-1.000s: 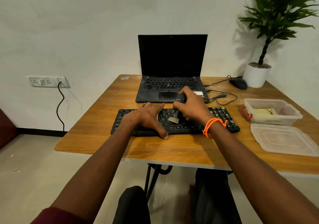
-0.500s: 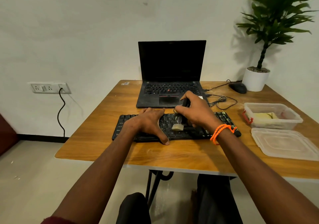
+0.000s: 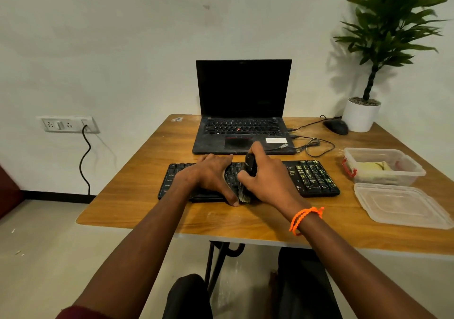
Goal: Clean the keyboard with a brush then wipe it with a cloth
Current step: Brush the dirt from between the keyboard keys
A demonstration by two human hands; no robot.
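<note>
My desk is wood-grain laminate, warm brown and faintly glossy, with pale dusty smears near its front edge. The keyboard under my hands is matt black plastic, its right-hand keys scuffed with yellowish marks. The brush I grip has a smooth, shiny black handle and pale, soft-looking bristles. The laptop is matt black with a dusty palm rest and a dark, slightly reflective screen. The box and its lid are cloudy translucent plastic. The pot looks smooth, matt white. My wristband is twisted orange cord.
</note>
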